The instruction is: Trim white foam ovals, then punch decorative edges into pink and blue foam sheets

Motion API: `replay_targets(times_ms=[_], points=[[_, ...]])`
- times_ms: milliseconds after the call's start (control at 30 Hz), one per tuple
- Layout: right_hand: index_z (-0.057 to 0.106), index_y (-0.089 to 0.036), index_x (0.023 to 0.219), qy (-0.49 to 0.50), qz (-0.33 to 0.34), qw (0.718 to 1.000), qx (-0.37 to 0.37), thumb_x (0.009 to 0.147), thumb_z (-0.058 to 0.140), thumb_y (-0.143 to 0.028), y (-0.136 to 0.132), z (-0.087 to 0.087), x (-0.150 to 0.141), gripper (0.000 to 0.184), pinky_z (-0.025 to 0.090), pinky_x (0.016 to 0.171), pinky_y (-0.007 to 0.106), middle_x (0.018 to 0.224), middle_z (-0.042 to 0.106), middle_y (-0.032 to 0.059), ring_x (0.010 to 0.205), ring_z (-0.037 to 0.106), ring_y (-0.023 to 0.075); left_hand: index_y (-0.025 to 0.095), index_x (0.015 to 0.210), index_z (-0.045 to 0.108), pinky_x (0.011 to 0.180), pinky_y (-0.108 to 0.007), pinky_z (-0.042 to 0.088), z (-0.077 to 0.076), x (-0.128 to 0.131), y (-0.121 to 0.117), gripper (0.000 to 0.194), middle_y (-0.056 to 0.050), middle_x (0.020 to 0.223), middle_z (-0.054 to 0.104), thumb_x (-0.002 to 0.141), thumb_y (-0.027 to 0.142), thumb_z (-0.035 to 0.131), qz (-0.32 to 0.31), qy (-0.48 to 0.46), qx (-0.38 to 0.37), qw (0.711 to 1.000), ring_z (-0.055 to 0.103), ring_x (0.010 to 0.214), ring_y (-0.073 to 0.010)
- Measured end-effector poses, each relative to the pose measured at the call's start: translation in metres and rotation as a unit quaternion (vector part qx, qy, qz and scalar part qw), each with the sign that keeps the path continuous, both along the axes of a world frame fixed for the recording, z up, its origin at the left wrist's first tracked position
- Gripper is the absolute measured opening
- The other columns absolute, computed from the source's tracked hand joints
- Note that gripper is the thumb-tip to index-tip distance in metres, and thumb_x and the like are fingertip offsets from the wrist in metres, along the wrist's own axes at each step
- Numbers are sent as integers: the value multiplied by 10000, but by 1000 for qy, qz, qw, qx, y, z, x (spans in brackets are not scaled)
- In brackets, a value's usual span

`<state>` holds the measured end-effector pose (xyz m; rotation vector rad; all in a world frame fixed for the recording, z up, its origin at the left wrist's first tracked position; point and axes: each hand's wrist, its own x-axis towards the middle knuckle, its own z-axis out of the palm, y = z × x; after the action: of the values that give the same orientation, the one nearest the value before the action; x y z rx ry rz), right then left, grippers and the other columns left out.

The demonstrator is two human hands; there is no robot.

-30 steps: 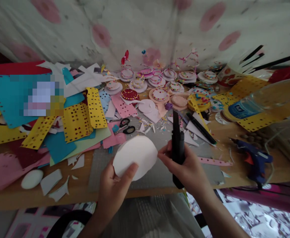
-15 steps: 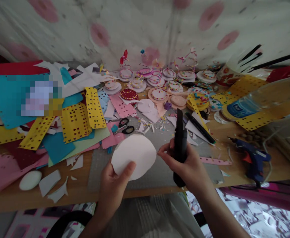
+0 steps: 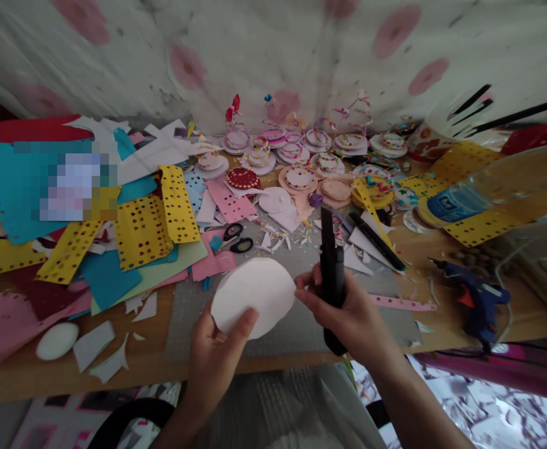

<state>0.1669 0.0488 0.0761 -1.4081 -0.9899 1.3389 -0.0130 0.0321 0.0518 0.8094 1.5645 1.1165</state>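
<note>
While the left hand point(image 3: 219, 340) keeps its thumb flat on the upper face of a round, white, card-like disc point(image 3: 254, 287), its fingers curl underneath, closing a light pinch at the lower-left rim. That grip probably serves to hold the disc steady while leaving most of its edge free. The disc is held up in front of the person, over a grey cutting mat point(image 3: 296, 340).

The right hand point(image 3: 355, 308) wraps its rear fingers around a black plastic utility knife point(image 3: 333, 268), likely parking it in the palm so that thumb and forefinger can work; the dark blade points forward, away from the body. Those two fingertips come together at the disc's right edge and seem to touch it, though contact is hard to confirm.

Black-handled scissors point(image 3: 244, 251) lie just beyond the disc, and a blue glue gun point(image 3: 481, 305) rests well to the right, perhaps to stay within reach.

Compared with half a second ago, the right hand and knife have shifted left, narrowing the gap to the disc; the disc sits slightly lower, and the scissors and glue gun look unmoved.
</note>
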Motion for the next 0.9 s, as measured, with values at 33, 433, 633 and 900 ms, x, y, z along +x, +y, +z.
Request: replay_targets(times_ms=[33, 433, 633, 900], points=[[447, -218, 817, 18, 8, 1000, -14, 721, 733, -376, 0, 1, 0, 341, 285, 396, 195, 799, 610, 3, 510, 375, 66, 148, 991, 707, 679, -324, 610, -2, 0, 0, 484, -94, 921, 766, 626, 448, 815, -3, -8, -3, 1000, 732, 807, -269], [431, -228, 825, 151, -67, 982, -96, 610, 832, -296, 4, 2, 35, 461, 180, 361, 157, 788, 594, -15, 450, 345, 29, 168, 1108, 663, 817, -344, 576, -16, -22, 8, 424, -84, 1049, 740, 756, 394, 735, 11, 58, 25, 998, 695, 965, -264], [433, -225, 809, 91, -96, 986, -105, 578, 846, -322, -5, -21, 50, 483, 195, 359, 162, 722, 635, -5, 422, 369, 42, 193, 1340, 518, 1128, -483, 317, -22, -24, 18, 532, -88, 1391, 551, 868, 15, 348, -313, 372, 334, 808, 453, 1328, -228], [455, -211, 823, -3, -77, 986, -146, 585, 839, -405, -19, -35, 57, 491, 244, 359, 180, 699, 681, 6, 384, 358, 36, 165, 1414, 416, 1166, -536, 214, -26, -10, 14, 591, -110, 1531, 359, 842, 223, 553, -470, 440, 255, 722, 274, 1428, -282]])
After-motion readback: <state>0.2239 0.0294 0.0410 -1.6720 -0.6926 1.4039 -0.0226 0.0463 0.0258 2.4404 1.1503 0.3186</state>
